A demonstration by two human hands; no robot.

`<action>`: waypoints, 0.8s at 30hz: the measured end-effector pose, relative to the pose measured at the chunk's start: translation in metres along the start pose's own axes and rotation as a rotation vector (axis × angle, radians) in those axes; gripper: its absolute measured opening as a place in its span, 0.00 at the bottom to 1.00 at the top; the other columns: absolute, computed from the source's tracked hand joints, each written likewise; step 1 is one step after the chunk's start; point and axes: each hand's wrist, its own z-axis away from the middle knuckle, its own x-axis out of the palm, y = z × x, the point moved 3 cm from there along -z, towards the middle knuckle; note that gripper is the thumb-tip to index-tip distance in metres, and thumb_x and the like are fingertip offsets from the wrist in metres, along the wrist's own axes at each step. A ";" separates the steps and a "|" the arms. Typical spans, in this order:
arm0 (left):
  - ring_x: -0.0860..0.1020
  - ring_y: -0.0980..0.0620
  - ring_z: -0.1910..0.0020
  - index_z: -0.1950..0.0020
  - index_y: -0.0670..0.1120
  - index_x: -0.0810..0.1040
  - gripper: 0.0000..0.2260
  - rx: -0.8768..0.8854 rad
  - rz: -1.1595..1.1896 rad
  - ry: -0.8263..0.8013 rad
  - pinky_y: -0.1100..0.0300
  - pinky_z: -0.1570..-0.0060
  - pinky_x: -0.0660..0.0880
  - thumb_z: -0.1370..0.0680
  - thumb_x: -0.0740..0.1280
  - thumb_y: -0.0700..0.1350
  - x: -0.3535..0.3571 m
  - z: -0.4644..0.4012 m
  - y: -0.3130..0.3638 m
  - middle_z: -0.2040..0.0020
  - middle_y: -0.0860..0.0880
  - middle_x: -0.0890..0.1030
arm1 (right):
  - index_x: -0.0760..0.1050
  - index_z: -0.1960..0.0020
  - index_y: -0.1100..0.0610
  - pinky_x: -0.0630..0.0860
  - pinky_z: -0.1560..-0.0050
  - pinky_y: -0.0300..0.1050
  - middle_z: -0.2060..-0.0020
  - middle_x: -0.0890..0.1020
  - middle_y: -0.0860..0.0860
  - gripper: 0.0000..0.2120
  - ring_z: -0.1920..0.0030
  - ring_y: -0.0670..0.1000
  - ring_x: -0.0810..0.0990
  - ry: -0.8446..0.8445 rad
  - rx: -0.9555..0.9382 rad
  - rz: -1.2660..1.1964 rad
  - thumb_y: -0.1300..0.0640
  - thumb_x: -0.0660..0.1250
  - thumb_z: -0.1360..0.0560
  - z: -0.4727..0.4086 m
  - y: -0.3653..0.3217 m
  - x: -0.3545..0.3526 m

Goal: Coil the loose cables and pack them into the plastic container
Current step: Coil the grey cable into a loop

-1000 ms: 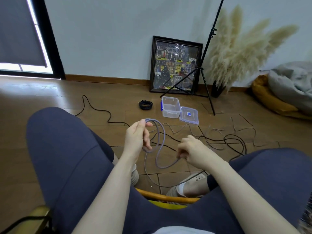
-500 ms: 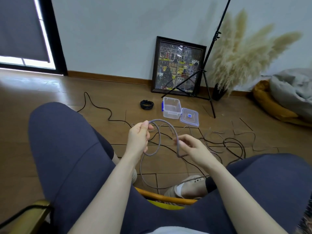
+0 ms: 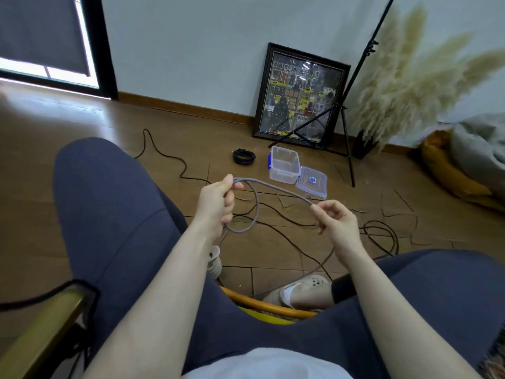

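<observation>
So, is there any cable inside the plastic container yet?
No, the clear plastic container sits open and empty on the floor, with its lid beside it and a coiled black cable lying outside it.

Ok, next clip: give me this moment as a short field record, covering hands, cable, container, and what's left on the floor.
left hand: grips the loops of the grey cable
right hand: pinches the grey cable's straight run
container: open on floor, looks empty
lid: off, lying against the container's right side
coiled black cable: on floor left of container, not packed
loose black cables: uncoiled on floor
</observation>
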 end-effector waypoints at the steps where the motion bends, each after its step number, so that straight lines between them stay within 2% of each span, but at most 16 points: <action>1: 0.56 0.58 0.80 0.56 0.44 0.77 0.16 0.000 0.014 0.019 0.65 0.82 0.52 0.15 0.56 0.49 -0.001 0.000 0.000 0.75 0.54 0.62 | 0.77 0.59 0.56 0.73 0.69 0.37 0.72 0.78 0.48 0.05 0.73 0.46 0.73 -0.024 -0.037 -0.022 0.62 0.72 0.26 -0.002 -0.002 -0.004; 3: 0.56 0.58 0.80 0.56 0.44 0.77 0.16 -0.005 0.032 0.047 0.65 0.82 0.52 0.15 0.56 0.49 -0.001 -0.001 -0.002 0.75 0.54 0.62 | 0.78 0.57 0.57 0.75 0.67 0.37 0.68 0.80 0.51 0.04 0.69 0.47 0.76 -0.057 -0.104 -0.020 0.64 0.70 0.25 -0.006 -0.007 -0.010; 7: 0.57 0.58 0.81 0.55 0.44 0.77 0.16 -0.015 0.124 0.131 0.65 0.83 0.53 0.15 0.56 0.50 -0.008 -0.005 0.000 0.76 0.54 0.62 | 0.79 0.55 0.56 0.75 0.60 0.33 0.62 0.81 0.47 0.05 0.63 0.42 0.78 -0.057 -0.210 0.162 0.65 0.69 0.24 -0.007 -0.006 -0.018; 11: 0.56 0.59 0.80 0.54 0.44 0.77 0.16 0.017 0.085 0.143 0.65 0.82 0.53 0.15 0.56 0.50 -0.011 -0.008 0.001 0.76 0.55 0.62 | 0.79 0.53 0.56 0.78 0.53 0.48 0.59 0.82 0.53 0.03 0.57 0.52 0.80 0.056 -0.160 0.264 0.62 0.68 0.23 -0.005 0.004 -0.030; 13: 0.56 0.58 0.80 0.53 0.44 0.78 0.16 0.027 -0.005 0.106 0.65 0.82 0.53 0.15 0.56 0.50 -0.004 -0.006 -0.002 0.75 0.55 0.62 | 0.78 0.54 0.52 0.77 0.60 0.47 0.60 0.82 0.50 0.03 0.58 0.53 0.80 0.131 -0.152 0.410 0.58 0.68 0.22 -0.004 0.005 -0.031; 15: 0.59 0.57 0.78 0.53 0.45 0.79 0.16 0.048 -0.155 0.113 0.64 0.79 0.56 0.15 0.56 0.50 0.000 -0.005 -0.004 0.74 0.54 0.64 | 0.77 0.55 0.48 0.69 0.66 0.41 0.61 0.80 0.45 0.04 0.60 0.50 0.78 0.140 -0.222 0.766 0.55 0.67 0.22 -0.003 0.000 -0.025; 18: 0.65 0.54 0.70 0.49 0.45 0.78 0.14 0.103 -0.507 0.153 0.58 0.70 0.63 0.16 0.55 0.49 0.004 -0.006 -0.011 0.66 0.52 0.70 | 0.78 0.50 0.52 0.66 0.63 0.43 0.56 0.81 0.49 0.04 0.57 0.55 0.79 -0.005 -0.309 1.280 0.56 0.64 0.21 -0.002 -0.004 -0.006; 20: 0.65 0.52 0.69 0.45 0.42 0.76 0.13 0.075 -0.606 0.118 0.57 0.68 0.63 0.15 0.55 0.47 0.007 -0.007 -0.019 0.62 0.50 0.70 | 0.78 0.48 0.52 0.66 0.61 0.42 0.53 0.81 0.50 0.06 0.53 0.55 0.80 -0.145 -0.325 1.489 0.57 0.63 0.21 0.001 -0.007 0.012; 22: 0.65 0.52 0.72 0.45 0.43 0.76 0.12 0.031 -0.559 0.052 0.60 0.72 0.63 0.15 0.54 0.46 0.010 -0.007 -0.024 0.65 0.49 0.69 | 0.79 0.47 0.53 0.67 0.58 0.43 0.50 0.80 0.50 0.07 0.49 0.55 0.79 -0.274 -0.362 1.534 0.57 0.62 0.21 0.006 -0.012 0.029; 24: 0.66 0.53 0.76 0.48 0.43 0.76 0.12 0.020 -0.464 -0.021 0.62 0.77 0.65 0.15 0.54 0.45 0.013 -0.005 -0.026 0.70 0.49 0.69 | 0.79 0.46 0.53 0.70 0.53 0.44 0.49 0.80 0.50 0.08 0.45 0.53 0.77 -0.391 -0.401 1.461 0.55 0.63 0.21 0.009 -0.018 0.043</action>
